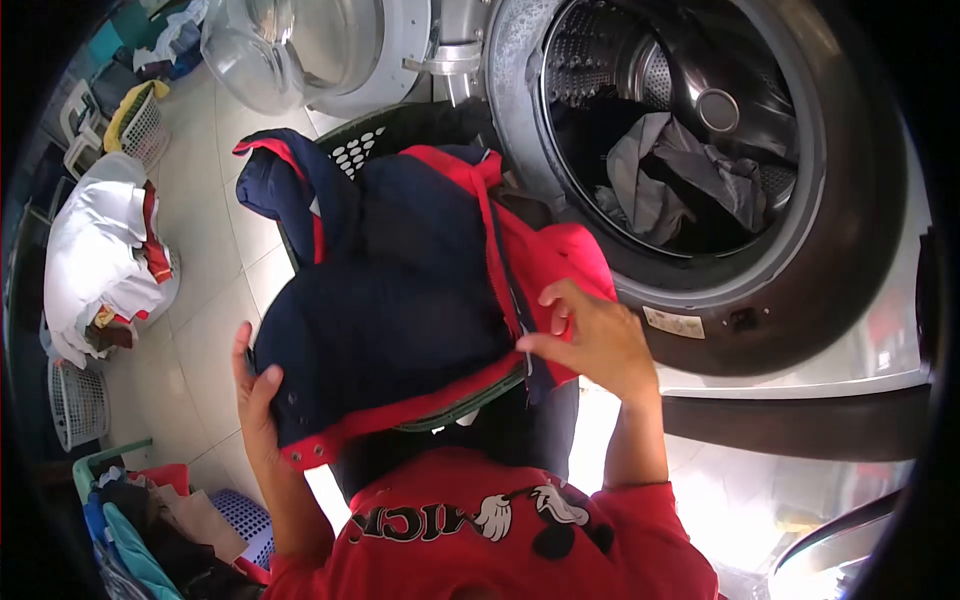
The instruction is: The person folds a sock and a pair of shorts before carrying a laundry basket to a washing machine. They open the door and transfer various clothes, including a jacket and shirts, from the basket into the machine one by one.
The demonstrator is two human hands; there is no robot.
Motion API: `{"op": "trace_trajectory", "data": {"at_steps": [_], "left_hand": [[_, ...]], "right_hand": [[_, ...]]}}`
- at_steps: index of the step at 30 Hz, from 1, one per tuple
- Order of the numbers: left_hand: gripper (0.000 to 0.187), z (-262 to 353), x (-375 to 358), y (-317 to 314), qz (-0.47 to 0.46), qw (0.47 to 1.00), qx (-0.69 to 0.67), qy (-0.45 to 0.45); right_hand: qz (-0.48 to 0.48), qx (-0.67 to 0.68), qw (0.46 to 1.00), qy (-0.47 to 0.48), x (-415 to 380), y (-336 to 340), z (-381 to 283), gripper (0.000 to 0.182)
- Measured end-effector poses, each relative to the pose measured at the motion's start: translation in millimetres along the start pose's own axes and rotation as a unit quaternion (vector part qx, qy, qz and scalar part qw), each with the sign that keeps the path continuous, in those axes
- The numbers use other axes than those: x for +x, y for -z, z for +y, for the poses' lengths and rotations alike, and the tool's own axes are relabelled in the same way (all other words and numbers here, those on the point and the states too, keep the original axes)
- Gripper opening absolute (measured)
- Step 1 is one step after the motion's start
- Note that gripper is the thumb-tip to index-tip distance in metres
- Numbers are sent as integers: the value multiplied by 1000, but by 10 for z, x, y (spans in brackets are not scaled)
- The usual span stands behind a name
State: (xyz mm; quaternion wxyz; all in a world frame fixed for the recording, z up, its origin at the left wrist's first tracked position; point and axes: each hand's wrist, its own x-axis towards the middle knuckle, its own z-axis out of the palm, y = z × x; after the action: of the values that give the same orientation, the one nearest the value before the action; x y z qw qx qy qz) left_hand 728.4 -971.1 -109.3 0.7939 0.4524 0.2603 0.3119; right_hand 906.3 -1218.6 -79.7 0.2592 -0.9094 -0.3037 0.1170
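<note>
A navy jacket (385, 290) with red trim and a red lining lies spread over a dark green laundry basket (455, 408) in front of my body. My left hand (262, 405) is at the jacket's left lower edge, thumb in front and the other fingers mostly hidden behind the cloth. My right hand (600, 340) pinches the jacket's front edge beside the zipper, where the red lining shows. One sleeve is folded up at the upper left. Part of the basket's perforated side shows behind the jacket.
At upper right a front-loading washing machine (870, 260) stands with grey and black clothes (690, 170) in its drum. Its glass door (300, 50) is swung out left. White laundry (100, 250), a white basket (78, 405) and a pile of clothes (150, 530) line the left side.
</note>
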Motion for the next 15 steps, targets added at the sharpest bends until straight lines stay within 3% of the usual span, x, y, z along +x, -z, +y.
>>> {"op": "trace_trajectory", "data": {"at_steps": [2, 3, 5, 6, 8, 9, 10, 12, 15], "left_hand": [[46, -49, 126, -64, 3, 999, 28, -24], [42, -95, 146, -211, -22, 985, 136, -105], [38, -256, 208, -442, -124, 911, 316, -234], [36, -373, 256, -535, -197, 855, 384, -288], [36, -571, 210, -773, -302, 815, 443, -220], [35, -664, 194, -838, -322, 824, 436, -166], [35, -759, 192, -867, -342, 830, 428, -109], [36, -944, 243, -866, -336, 829, 436, -102], [34, -1041, 301, -857, -325, 872, 355, -92]], "right_hand": [[8, 24, 1000, 17, 17, -258, 131, 38], [2, 149, 989, 13, 73, -405, 268, 34], [4, 398, 917, -30, 125, -522, 455, 34], [9, 396, 918, -31, 143, -537, 515, 34], [18, 629, 774, -66, 157, -547, 605, 35], [31, 663, 745, -69, 150, -551, 594, 33], [34, 662, 745, -68, 147, -554, 630, 33], [31, 719, 693, -46, 137, -594, 748, 29], [45, 739, 670, -47, 134, -611, 765, 23]]}}
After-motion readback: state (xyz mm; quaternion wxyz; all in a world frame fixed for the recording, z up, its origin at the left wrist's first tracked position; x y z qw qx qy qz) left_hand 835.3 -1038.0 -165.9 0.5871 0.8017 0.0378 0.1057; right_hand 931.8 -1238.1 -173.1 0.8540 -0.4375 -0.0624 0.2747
